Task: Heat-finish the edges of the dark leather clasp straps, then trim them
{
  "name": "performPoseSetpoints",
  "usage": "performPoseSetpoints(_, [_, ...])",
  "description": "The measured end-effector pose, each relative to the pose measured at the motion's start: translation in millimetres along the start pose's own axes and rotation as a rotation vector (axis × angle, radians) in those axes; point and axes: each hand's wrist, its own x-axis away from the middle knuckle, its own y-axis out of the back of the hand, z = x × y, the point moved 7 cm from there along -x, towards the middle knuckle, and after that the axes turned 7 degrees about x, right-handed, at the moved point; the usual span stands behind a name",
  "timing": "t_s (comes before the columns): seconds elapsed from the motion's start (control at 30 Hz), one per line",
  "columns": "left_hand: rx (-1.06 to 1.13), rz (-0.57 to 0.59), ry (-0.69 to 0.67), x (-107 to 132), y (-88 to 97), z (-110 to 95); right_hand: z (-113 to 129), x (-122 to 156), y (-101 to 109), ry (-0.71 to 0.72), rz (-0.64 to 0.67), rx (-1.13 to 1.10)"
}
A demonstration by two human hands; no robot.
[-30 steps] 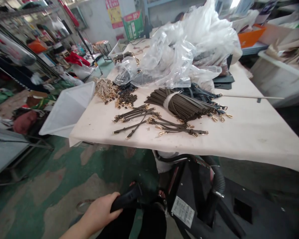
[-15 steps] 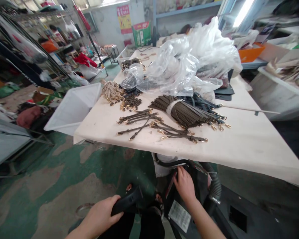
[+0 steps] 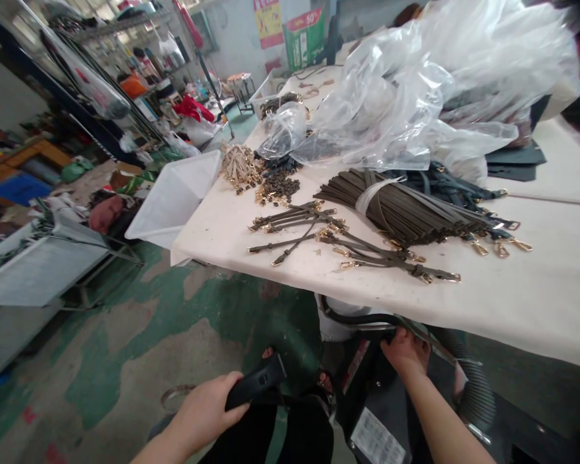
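Note:
Low in front of me, my left hand (image 3: 205,412) is wrapped round a black handle (image 3: 257,383) with a squared far end; what it belongs to cannot be made out. My right hand (image 3: 410,353) reaches under the table's front edge to the top of a black machine (image 3: 386,393), its fingers curled and partly hidden. Close by it run a black hose (image 3: 350,318) and a grey ribbed hose (image 3: 473,383). On the table (image 3: 526,299) above, dark straps with gold clasps (image 3: 386,252) lie loose before a tied bundle of brown strips (image 3: 401,206).
Clear plastic bags (image 3: 396,96) are heaped on the table behind the straps. A pile of beige straps (image 3: 241,166) lies near its left edge. Left of the table stands a white bin (image 3: 174,200). Farther left is a white cart (image 3: 53,267) on a metal frame.
The view has turned left and come closer to the table, so the things on it appear larger. My right hand has moved farther right along the machine's top. The left still holds the handle.

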Motion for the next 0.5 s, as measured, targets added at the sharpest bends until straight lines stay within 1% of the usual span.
performPoseSetpoints(0.17, [0.015, -0.007, -0.016, -2, 2.9, -3, 6, 21, -3, 0.106, -0.024, 0.027])
performPoseSetpoints(0.3, [0.031, -0.005, -0.027, -1, 4.0, -3, 7, 38, -9, 0.145, -0.038, 0.039])
performPoseSetpoints(0.4, [0.051, 0.002, -0.023, 1, 5.8, -3, 2, 45, -13, 0.158, -0.049, 0.035])
performPoseSetpoints(0.5, [0.067, 0.009, -0.008, 2, 7.3, -1, -10, 46, -16, 0.151, -0.051, 0.044])
